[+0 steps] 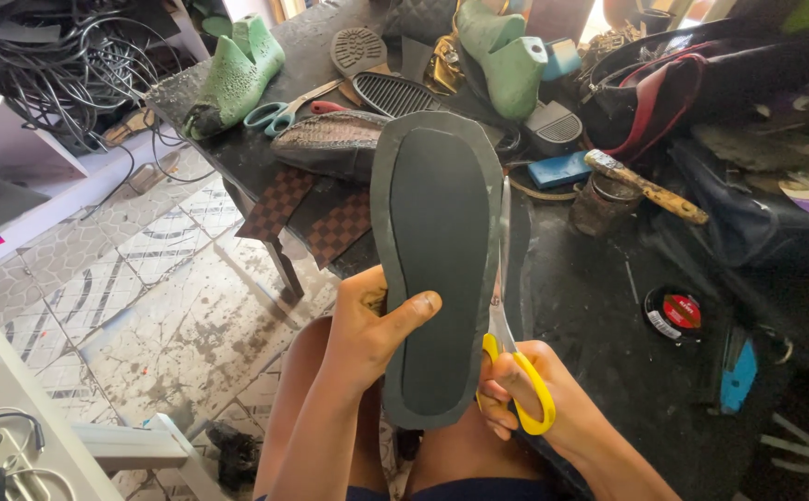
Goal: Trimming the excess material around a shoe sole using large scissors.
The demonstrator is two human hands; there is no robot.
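Left hand [372, 325]: fingers wrapped round the lower left edge of the sole [437, 260], thumb pressed flat across its dark face.
Right hand [520, 390]: fingers closed through the yellow handles of the scissors [508, 357], gripping them just beside the sole's right edge.
Sole: a long dark cut-out with a paler grey rim, held upright between the hands above the person's knees, toe end pointing away towards the worktop [599, 306].
Scissors: blades run up along the sole's right rim, partly hidden behind it; how far apart they stand cannot be told.
Worktop: black and cluttered, with a woven shoe upper [330, 141] just beyond the toe end, two green lasts [237, 76], teal scissors [279, 111], a hammer [646, 186] resting on a tin, and a small round tin [674, 314] to the right.
Floor [145, 306]: patterned tiles, paint-spattered, on the left.
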